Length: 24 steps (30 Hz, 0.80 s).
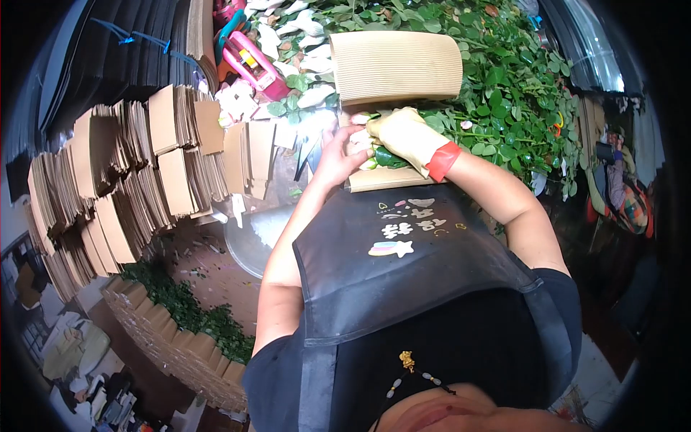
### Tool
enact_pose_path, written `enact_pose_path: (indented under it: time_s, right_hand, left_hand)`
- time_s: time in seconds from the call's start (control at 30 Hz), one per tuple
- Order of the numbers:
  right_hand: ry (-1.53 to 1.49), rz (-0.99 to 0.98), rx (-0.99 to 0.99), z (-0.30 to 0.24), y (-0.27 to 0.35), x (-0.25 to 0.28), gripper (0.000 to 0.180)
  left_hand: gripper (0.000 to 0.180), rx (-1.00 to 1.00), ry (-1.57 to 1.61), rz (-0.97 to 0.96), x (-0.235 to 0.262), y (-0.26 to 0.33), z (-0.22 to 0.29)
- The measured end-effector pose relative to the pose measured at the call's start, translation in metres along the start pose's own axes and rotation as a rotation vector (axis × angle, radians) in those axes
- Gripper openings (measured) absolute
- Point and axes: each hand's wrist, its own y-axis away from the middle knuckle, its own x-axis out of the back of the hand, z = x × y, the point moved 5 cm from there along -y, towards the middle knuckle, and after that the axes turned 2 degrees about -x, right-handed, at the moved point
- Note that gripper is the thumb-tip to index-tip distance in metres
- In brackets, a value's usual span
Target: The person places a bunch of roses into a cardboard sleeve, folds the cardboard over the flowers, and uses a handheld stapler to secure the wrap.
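In the head view, the left hand [337, 155], bare, presses its fingers against the near edge of a sheet of corrugated cardboard [396, 66] and the pale flower heads [360, 119] lying on it; whether it pinches a stem or only steadies the bundle cannot be told. The right hand [404, 135], in a yellowish glove with a red cuff, is curled over the same bundle, clasping green leaves and stems [389, 158] against the cardboard just beside the left hand. The corrugated sheet curls up beyond both hands, its ribbed outer face turned toward the camera, and its lower edge shows below the right wrist.

Beyond and to the right of the hands lies a wide heap of leafy green stems [504, 79], reaching up to the cardboard roll. To the left of the left hand stand fanned stacks of brown cardboard pieces [122, 173], and further beyond them a pink tape dispenser [252, 63] among white scraps. A clear round plastic lid [259, 234] lies under the left forearm. The dark apron [403, 266] hides the near part of the work surface.
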Motion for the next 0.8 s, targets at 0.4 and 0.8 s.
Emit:
enact_pose_path:
  time_s: [0.4,0.8]
  right_hand:
    - [-0.044,0.120,-0.086,0.015,-0.002,0.018,0.019]
    - [-0.090,0.249,0.020,0.022,-0.004,-0.011,0.025]
  left_hand:
    - [0.039,-0.124,-0.206,0.204,-0.001,-0.009,-0.014]
    - [0.043,0.041,-0.072,0.212,-0.003,-0.024,-0.014]
